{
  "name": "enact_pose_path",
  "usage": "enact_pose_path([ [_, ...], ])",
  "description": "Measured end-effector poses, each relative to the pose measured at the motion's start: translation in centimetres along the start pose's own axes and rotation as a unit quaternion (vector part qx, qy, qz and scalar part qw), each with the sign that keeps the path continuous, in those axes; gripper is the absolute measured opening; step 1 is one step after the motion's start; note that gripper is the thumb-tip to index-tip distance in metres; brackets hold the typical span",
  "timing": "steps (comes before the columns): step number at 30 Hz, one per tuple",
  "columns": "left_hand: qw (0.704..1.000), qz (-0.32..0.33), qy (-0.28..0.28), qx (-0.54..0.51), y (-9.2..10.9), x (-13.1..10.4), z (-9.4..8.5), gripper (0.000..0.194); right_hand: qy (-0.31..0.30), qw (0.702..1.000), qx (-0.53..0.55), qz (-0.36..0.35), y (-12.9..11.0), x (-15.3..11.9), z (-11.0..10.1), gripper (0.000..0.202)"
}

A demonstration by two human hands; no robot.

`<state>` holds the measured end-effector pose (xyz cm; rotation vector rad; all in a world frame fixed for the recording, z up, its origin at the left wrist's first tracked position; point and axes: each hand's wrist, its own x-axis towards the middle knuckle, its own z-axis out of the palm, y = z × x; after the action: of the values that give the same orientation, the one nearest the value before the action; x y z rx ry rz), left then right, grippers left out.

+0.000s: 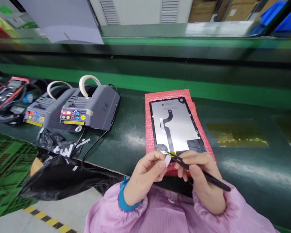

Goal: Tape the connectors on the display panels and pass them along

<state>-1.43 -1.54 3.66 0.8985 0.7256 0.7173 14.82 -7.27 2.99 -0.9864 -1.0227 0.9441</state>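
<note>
My left hand (pixel 147 174) pinches a small white strip (pixel 167 160) between thumb and fingers. Black tweezers (pixel 214 182) lie in my right hand (pixel 203 178), their tips close to the strip and the lower edge of the panel. Beneath both hands is a flat display panel (pixel 181 129) with a silvery back, a black border and a dark curved ribbon cable (pixel 169 134). A yellow piece shows at its lower edge, partly behind my fingers. The panel rests on pink bubble wrap (pixel 149 129) on the green table (pixel 128 129).
Two grey tape dispensers (pixel 97 110) (pixel 48 106) with rolls of tape stand to the left. A black plastic bag (pixel 70 178) hangs at the table's front edge, beside a green crate (pixel 9 171). Amber film (pixel 237 134) lies on the right.
</note>
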Motion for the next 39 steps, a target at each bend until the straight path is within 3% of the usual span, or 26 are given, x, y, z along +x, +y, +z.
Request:
enact_pose_path([
  [3, 0.986, 0.135, -0.014, 0.100, 0.1, 0.2, 0.1, 0.034, 0.077, 0.994, 0.082, 0.005, 0.4, -0.3, 1.4, 0.015],
  [6, 0.941, 0.273, -0.077, 0.182, 0.1, 0.6, -0.1, 0.019, 0.121, 0.985, 0.119, 0.029, 0.3, -0.5, 1.8, 0.021],
  [9, 0.923, 0.329, -0.119, 0.157, -0.3, 1.0, -0.5, 0.012, 0.070, 0.983, 0.158, 0.057, -0.3, -0.8, 1.0, 0.024],
  [13, 0.926, 0.344, -0.148, 0.040, -0.8, 1.5, -0.1, 0.017, -0.068, 0.975, 0.192, 0.092, -0.9, -1.5, -0.6, 0.035],
  [15, 0.924, 0.332, -0.191, -0.002, -0.6, 1.8, 0.5, 0.024, -0.074, 0.979, 0.174, 0.078, -1.2, -1.7, -1.1, 0.046],
  [17, 0.931, 0.296, -0.202, -0.064, 0.0, 2.1, 1.1, 0.025, -0.001, 0.987, 0.148, 0.059, -1.8, -1.4, -1.8, 0.054],
  [20, 0.955, 0.241, -0.110, -0.133, 1.2, 2.8, 1.0, 0.018, 0.165, 0.978, 0.122, 0.040, -3.1, -0.1, -4.4, 0.047],
  [23, 0.959, 0.275, -0.002, -0.066, 2.1, 3.3, -0.1, 0.012, 0.242, 0.969, 0.041, 0.027, -3.1, 1.8, -8.4, 0.024],
  [26, 0.936, 0.343, 0.055, 0.051, 2.4, 3.6, -1.9, 0.016, 0.254, 0.960, -0.099, 0.062, -1.0, 3.7, -12.4, 0.027],
  [31, 0.880, 0.416, 0.003, 0.230, 2.3, 4.4, -4.4, 0.054, 0.218, 0.932, -0.254, 0.138, 2.7, 6.1, -16.2, 0.045],
  [35, 0.829, 0.425, -0.079, 0.354, 1.6, 5.0, -4.9, 0.079, 0.196, 0.919, -0.299, 0.166, 3.0, 6.6, -16.6, 0.047],
  [39, 0.796, 0.384, -0.128, 0.450, 0.3, 5.6, -5.0, 0.097, 0.182, 0.919, -0.303, 0.172, 2.8, 6.5, -16.9, 0.047],
])
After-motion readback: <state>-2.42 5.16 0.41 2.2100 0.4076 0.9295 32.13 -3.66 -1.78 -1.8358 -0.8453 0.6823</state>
